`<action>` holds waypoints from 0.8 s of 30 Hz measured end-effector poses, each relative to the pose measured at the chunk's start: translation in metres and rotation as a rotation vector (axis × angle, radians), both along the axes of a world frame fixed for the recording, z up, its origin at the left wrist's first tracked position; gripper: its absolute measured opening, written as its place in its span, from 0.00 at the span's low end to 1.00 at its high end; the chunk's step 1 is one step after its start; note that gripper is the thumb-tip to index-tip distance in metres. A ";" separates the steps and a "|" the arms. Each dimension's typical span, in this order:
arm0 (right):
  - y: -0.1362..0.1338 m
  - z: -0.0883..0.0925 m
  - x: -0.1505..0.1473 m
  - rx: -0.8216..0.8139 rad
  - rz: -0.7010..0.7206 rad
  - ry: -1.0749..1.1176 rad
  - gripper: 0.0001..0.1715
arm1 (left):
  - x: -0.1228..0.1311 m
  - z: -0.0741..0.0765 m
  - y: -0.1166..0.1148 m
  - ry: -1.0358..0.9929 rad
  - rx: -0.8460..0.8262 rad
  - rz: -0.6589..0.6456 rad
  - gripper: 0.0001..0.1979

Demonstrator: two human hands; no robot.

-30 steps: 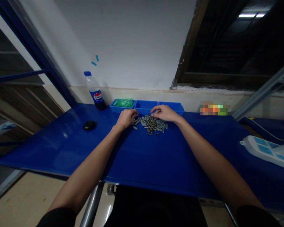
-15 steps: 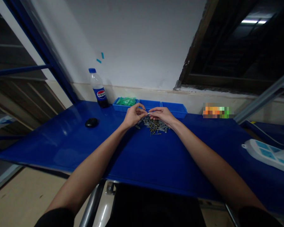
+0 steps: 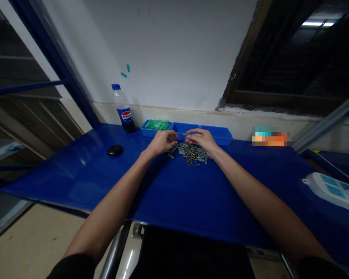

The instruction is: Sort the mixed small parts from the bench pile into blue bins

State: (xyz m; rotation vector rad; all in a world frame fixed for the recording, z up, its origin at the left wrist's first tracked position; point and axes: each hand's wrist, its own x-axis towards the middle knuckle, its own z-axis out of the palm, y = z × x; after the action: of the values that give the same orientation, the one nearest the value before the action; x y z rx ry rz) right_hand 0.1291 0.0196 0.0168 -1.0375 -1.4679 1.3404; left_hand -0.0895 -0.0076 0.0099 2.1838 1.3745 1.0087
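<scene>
A pile of small grey plugs and brass-coloured screws (image 3: 192, 153) lies on the blue table (image 3: 174, 193). My left hand (image 3: 162, 142) hovers at the pile's left edge with its fingers curled in; what they hold is hidden. My right hand (image 3: 202, 140) is over the back of the pile, its fingertips pinched on a small grey plug beside the middle blue bin (image 3: 182, 127). The two hands are a little apart.
Three blue bins stand in a row at the wall: the left bin (image 3: 147, 133) holds green pieces, and the right bin (image 3: 222, 133) follows the middle one. A cola bottle (image 3: 123, 110) and a black mouse (image 3: 115, 150) sit left. A white case (image 3: 331, 190) lies at the right edge.
Half a second ago both hands met over the pile on a small piece. Now they have drawn apart and lowered towards the middle bin. The camera has shifted slightly.
</scene>
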 end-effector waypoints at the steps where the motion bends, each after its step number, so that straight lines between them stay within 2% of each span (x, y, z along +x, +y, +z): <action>1: 0.001 -0.001 0.000 0.018 -0.011 0.010 0.15 | -0.005 0.002 -0.001 0.121 -0.006 0.012 0.09; 3: 0.004 -0.003 -0.001 0.041 -0.023 0.029 0.22 | -0.014 0.003 -0.002 0.262 -0.024 0.034 0.10; 6: 0.006 -0.004 0.001 0.039 -0.037 0.029 0.25 | -0.018 0.000 -0.001 0.310 -0.038 0.075 0.13; 12: 0.007 0.004 0.009 0.027 -0.050 0.008 0.15 | -0.016 -0.009 0.002 0.364 0.018 0.155 0.15; 16: 0.008 0.010 0.014 0.014 -0.066 -0.003 0.12 | -0.022 -0.013 0.004 0.447 0.010 0.203 0.14; 19: 0.010 0.011 0.018 0.002 -0.050 -0.007 0.11 | -0.023 -0.013 0.007 0.371 -0.024 0.183 0.14; 24: 0.014 0.008 0.024 0.009 -0.011 -0.065 0.10 | -0.013 -0.009 0.008 0.067 -0.038 0.163 0.12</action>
State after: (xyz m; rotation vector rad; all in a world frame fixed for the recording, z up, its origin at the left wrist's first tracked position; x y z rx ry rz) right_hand 0.1528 0.0340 0.0250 -1.0909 -1.5125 1.3023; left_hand -0.1029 0.0002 0.0008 2.1241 1.6104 0.9642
